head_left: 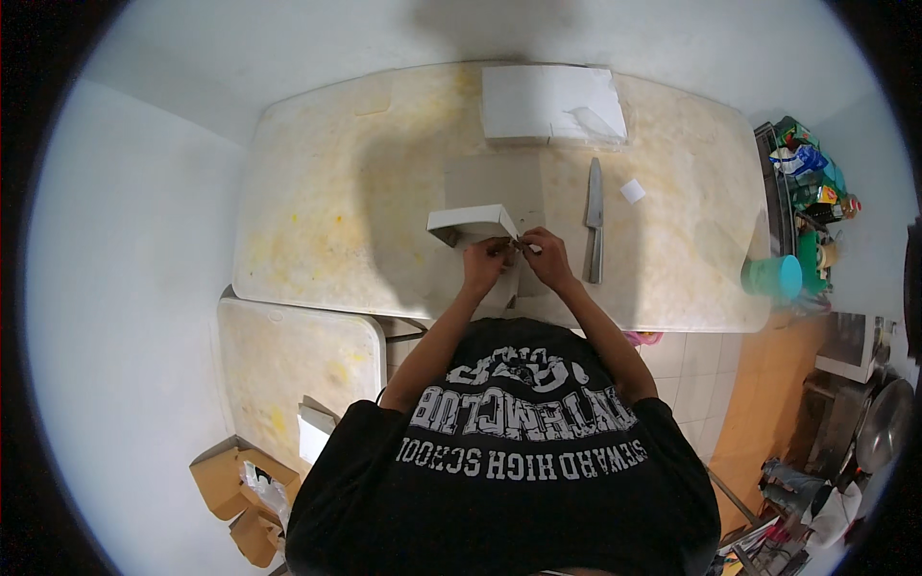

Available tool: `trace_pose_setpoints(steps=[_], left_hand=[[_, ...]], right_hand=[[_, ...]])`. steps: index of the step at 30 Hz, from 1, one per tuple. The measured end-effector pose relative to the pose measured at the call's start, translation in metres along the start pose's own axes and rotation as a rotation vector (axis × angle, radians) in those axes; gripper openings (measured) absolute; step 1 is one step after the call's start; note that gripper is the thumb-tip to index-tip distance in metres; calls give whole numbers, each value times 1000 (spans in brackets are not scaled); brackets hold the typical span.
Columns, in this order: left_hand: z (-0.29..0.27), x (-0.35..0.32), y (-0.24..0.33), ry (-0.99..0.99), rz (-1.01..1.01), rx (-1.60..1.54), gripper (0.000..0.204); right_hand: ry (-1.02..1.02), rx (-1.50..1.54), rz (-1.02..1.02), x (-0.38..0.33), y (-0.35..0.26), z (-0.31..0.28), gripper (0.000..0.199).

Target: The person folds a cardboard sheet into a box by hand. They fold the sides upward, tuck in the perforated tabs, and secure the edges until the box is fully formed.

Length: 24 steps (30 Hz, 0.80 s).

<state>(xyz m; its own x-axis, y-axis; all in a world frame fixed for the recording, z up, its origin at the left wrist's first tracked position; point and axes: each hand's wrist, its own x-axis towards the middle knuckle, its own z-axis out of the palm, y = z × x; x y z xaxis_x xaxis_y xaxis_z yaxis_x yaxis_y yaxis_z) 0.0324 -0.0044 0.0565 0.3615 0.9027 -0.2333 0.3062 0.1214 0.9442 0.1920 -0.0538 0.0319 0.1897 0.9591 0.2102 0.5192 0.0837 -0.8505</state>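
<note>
A partly folded cardboard box, white on its outer walls and grey inside, stands near the front edge of the table, its raised wall to the far side. My left hand is closed on the box's near right part, fingers curled inward. Just beside it, my right hand pinches at the box's right corner. Their fingertips almost meet, and the exact fold between them is too small to make out. Under and behind the box lies a flat grey cardboard sheet. To the right of my right hand rests a large knife, blade pointing away.
A white cardboard stack lies at the table's back. A small white paper square is right of the knife. A green cup stands at the right edge. Lower left are a second table and an open brown carton.
</note>
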Motion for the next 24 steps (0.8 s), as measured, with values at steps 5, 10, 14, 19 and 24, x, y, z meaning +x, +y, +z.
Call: trace_pose_setpoints(steps=[5, 10, 14, 19, 24], left_hand=[[-6, 4, -19, 17, 26, 17, 24], [-4, 6, -18, -23, -52, -34, 27], [-2, 9, -11, -91, -185, -185, 25], [-7, 11, -25, -62, -29, -51, 27], [-9, 13, -21, -50, 132, 231, 30]], right_hand=[[-17, 70, 15, 0, 0, 3, 17], [5, 127, 71, -2, 8, 3, 14], [2, 111, 58, 0, 18, 2, 13], [-33, 162, 123, 0, 11, 2, 13], [-74, 183, 157, -2, 4, 0, 15]])
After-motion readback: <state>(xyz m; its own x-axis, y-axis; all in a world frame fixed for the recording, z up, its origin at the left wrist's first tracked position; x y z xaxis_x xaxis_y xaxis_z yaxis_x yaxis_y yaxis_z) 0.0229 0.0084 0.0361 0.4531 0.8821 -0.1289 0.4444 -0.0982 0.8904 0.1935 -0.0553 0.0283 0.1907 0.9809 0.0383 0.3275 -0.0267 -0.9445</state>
